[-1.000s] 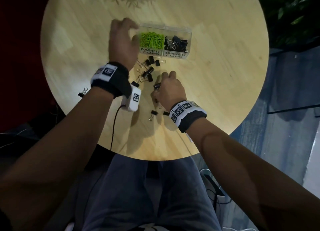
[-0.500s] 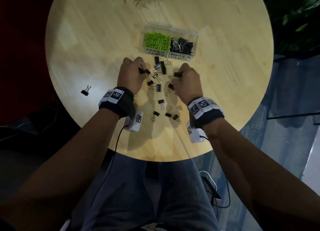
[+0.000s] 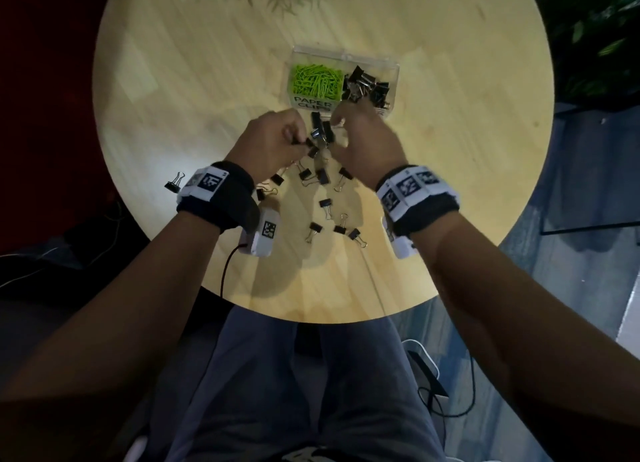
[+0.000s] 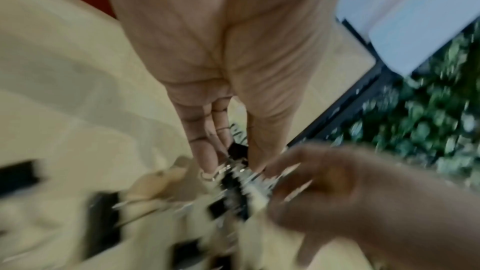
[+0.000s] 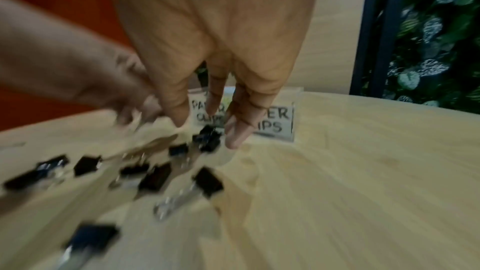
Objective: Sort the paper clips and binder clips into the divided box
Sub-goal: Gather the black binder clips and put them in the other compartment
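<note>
The clear divided box sits at the table's far centre. Its left half holds green paper clips and its right half holds black binder clips. My left hand pinches a black binder clip between thumb and fingers, just in front of the box. My right hand is close beside it. Its fingers point down, straight, straddling a small clump of binder clips on the table. Several more loose binder clips lie scattered nearer to me.
One stray binder clip lies near the round wooden table's left edge. The box's front labels face me. A cable hangs from the left wrist unit over the near edge. Green foliage stands off to the right.
The left hand came back from the box's left side to the pile. Both hands closed in on the clump in front of the box, and the left picked up a clip.
</note>
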Demonstrator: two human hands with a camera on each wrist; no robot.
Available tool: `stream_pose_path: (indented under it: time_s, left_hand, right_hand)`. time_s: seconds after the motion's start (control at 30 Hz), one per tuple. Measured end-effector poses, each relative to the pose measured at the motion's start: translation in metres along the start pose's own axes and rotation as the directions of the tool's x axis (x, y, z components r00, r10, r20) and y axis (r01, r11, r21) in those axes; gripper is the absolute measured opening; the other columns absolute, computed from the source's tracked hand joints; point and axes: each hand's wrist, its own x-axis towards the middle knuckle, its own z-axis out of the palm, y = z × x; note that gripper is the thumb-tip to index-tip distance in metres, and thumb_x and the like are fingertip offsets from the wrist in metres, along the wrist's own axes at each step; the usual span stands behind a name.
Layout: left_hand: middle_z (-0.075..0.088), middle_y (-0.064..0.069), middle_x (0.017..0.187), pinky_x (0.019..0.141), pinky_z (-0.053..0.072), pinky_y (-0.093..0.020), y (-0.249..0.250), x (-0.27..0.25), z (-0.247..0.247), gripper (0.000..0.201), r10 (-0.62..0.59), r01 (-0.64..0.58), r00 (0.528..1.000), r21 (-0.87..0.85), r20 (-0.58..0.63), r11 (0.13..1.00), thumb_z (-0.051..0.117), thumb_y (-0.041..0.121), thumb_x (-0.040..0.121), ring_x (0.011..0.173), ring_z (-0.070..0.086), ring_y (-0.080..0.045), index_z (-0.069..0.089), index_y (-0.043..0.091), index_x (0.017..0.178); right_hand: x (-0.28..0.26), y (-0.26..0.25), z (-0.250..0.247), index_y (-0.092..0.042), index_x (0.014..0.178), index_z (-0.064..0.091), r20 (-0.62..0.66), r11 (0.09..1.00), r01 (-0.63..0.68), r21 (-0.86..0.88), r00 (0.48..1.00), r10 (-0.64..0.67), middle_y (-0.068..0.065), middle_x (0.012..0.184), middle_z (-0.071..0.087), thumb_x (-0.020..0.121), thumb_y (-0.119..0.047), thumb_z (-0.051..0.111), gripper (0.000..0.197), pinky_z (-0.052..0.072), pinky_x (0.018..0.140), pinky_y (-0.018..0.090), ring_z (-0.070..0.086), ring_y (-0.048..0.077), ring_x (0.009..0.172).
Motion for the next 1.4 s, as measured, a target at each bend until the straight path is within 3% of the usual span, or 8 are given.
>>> stream_pose_path:
  time_s: [0.17,0.47,0.57,0.67,0.8,1.1,1.23,1.4]
  left_hand:
    - [0.061,0.0,0.081,0.065,0.053,-0.024,0.057,0.036,-0.016,0.014,0.125,-0.131,0.991,-0.128,-0.057,0.983,0.068,0.015,0.083,0.068,0.058,-0.009,0.056,0.012,0.09]
    - [0.061,-0.002,0.107,0.082,0.051,-0.028,0.079,0.061,0.003,0.024,0.157,-0.148,0.979,0.076,-0.128,0.986,0.065,0.019,0.086,0.094,0.059,-0.014,0.06,0.017,0.109]
    - [0.063,-0.001,0.106,0.086,0.052,-0.029,0.052,0.036,0.013,0.017,0.134,-0.124,0.987,0.117,-0.086,0.985,0.059,0.01,0.089,0.097,0.06,-0.013,0.065,0.014,0.105]
    - [0.05,-0.01,0.129,0.099,0.045,-0.038,0.018,0.023,0.026,0.04,0.109,-0.106,0.994,0.335,0.01,0.936,0.062,0.006,0.087,0.114,0.05,-0.024,0.062,0.021,0.124]
    - [0.041,-0.015,0.136,0.094,0.045,-0.045,-0.001,0.017,0.043,0.05,0.149,-0.132,0.989,0.492,0.006,0.86,0.073,0.015,0.08,0.116,0.045,-0.034,0.059,0.022,0.127]
    - [0.029,-0.005,0.119,0.088,0.038,-0.014,0.006,0.006,0.05,0.04,-0.001,-0.008,1.0,0.288,0.03,0.958,0.073,0.0,0.069,0.102,0.044,-0.013,0.062,0.016,0.105]
    - [0.026,0.0,0.116,0.087,0.035,-0.005,0.006,0.005,0.047,0.041,-0.053,0.045,0.998,0.219,0.031,0.975,0.075,-0.001,0.07,0.093,0.048,-0.011,0.064,0.016,0.105]
    - [0.039,-0.008,0.116,0.079,0.043,0.0,0.0,-0.002,0.045,0.031,-0.002,0.004,1.0,0.1,-0.013,0.995,0.07,-0.008,0.074,0.073,0.051,0.0,0.069,0.008,0.101]
  right_hand:
    - [-0.021,0.005,0.033,-0.02,0.134,0.043,0.135,0.993,-0.004,-0.118,0.991,0.02,0.01,0.121,0.041,0.077,-0.04,0.072,0.067,0.046,0.072,0.037,0.043,0.031,0.112]
    - [-0.036,-0.008,0.043,-0.01,0.118,0.055,0.146,0.993,0.051,-0.106,0.989,-0.035,0.017,0.115,0.043,0.086,-0.014,0.059,0.033,0.047,0.064,0.044,0.041,0.036,0.104]
    - [-0.034,0.0,0.042,-0.012,0.1,0.058,0.13,0.993,0.035,-0.11,0.991,-0.02,0.015,0.104,0.046,0.074,-0.007,0.063,0.027,0.045,0.066,0.04,0.045,0.032,0.095]
    - [-0.037,0.012,0.041,-0.018,0.078,0.051,0.06,0.999,-0.046,-0.004,0.997,0.046,0.011,0.092,0.044,0.075,0.001,0.056,0.02,0.034,0.065,0.033,0.047,0.03,0.082]
    - [-0.041,0.025,0.028,-0.012,0.081,0.059,-0.009,0.976,-0.172,0.134,0.985,0.175,0.011,0.091,0.051,0.077,0.003,0.056,0.016,0.031,0.064,0.024,0.051,0.026,0.074]
    - [0.016,0.01,-0.04,-0.015,0.091,0.063,-0.307,0.973,-0.09,0.213,0.939,0.154,0.008,0.094,0.061,0.079,-0.003,0.054,0.019,0.038,0.058,0.011,0.053,0.015,0.077]
    - [0.019,0.015,-0.039,-0.011,0.111,0.056,-0.223,0.983,-0.122,0.136,0.963,0.15,0.012,0.111,0.055,0.082,-0.006,0.061,0.03,0.05,0.073,0.035,0.058,0.024,0.088]
    - [-0.035,0.029,0.003,-0.014,0.112,0.054,0.047,0.997,-0.083,0.0,0.995,0.083,0.012,0.119,0.05,0.085,-0.01,0.069,0.032,0.056,0.082,0.037,0.06,0.024,0.089]
